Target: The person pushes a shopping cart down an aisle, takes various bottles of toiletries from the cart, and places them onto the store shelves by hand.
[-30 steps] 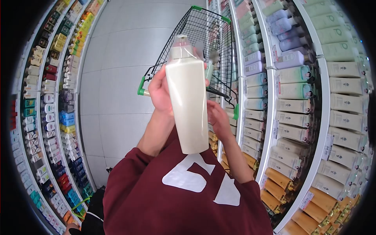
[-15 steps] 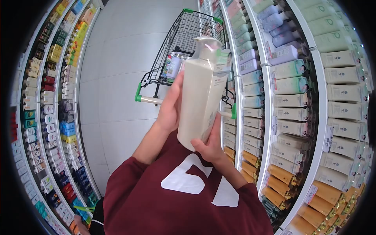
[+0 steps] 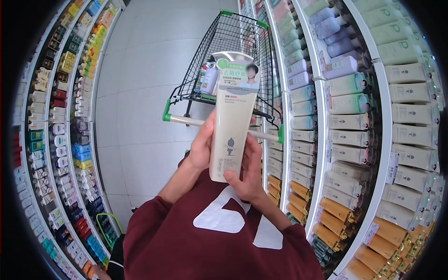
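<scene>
Upright in front of my chest is a cream-coloured shampoo bottle, its printed front and the green-and-grey tag round its neck facing me. My left hand is closed on the bottle's left side. At the lower right, my right hand grips it with the thumb across the bottom front corner and the fingers behind. Beyond the bottle stands a black wire shopping cart with green corners. A lilac bottle and other small containers sit in the cart, partly hidden.
Shelves of cream tubes, orange bottles and lilac bottles run close along my right. Another shelf of packaged goods lines the left. Tiled floor lies between. Another person's hand shows at the bottom left.
The shampoo bottle has been turned so its printed front and neck tag face me, where its plain side showed before. My right hand's fingers have shifted around it.
</scene>
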`<action>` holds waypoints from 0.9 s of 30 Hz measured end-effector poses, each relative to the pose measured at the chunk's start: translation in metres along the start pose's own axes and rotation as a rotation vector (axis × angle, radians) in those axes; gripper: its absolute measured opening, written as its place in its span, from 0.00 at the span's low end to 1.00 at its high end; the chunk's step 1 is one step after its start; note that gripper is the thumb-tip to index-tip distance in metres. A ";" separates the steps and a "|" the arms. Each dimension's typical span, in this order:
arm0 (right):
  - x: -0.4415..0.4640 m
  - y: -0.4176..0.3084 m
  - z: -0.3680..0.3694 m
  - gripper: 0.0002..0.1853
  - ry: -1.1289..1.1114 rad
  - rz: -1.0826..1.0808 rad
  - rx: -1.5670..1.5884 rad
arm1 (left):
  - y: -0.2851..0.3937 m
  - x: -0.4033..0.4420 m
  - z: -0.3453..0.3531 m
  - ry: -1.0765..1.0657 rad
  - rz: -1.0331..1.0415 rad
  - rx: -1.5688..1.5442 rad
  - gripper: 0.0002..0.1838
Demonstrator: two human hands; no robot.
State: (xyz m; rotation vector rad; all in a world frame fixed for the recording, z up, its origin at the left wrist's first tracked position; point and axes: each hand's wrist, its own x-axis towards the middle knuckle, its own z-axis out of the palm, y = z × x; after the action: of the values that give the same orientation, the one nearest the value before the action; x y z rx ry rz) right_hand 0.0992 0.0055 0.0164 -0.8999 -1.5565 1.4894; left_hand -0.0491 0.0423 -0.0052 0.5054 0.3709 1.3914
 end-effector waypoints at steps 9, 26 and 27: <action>-0.005 -0.001 0.003 0.50 0.004 0.000 0.022 | 0.001 -0.008 -0.005 -0.088 -0.001 0.090 0.43; -0.013 0.000 -0.001 0.50 0.002 -0.002 0.004 | -0.003 -0.016 -0.003 -0.089 -0.044 0.065 0.45; -0.014 0.001 -0.001 0.50 0.010 0.000 0.006 | -0.004 -0.016 -0.003 -0.083 -0.047 0.053 0.45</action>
State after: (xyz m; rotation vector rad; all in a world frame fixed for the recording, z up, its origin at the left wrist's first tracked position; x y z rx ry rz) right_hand 0.1060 -0.0063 0.0149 -0.9026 -1.5441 1.4873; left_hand -0.0496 0.0259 -0.0106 0.5924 0.3514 1.3133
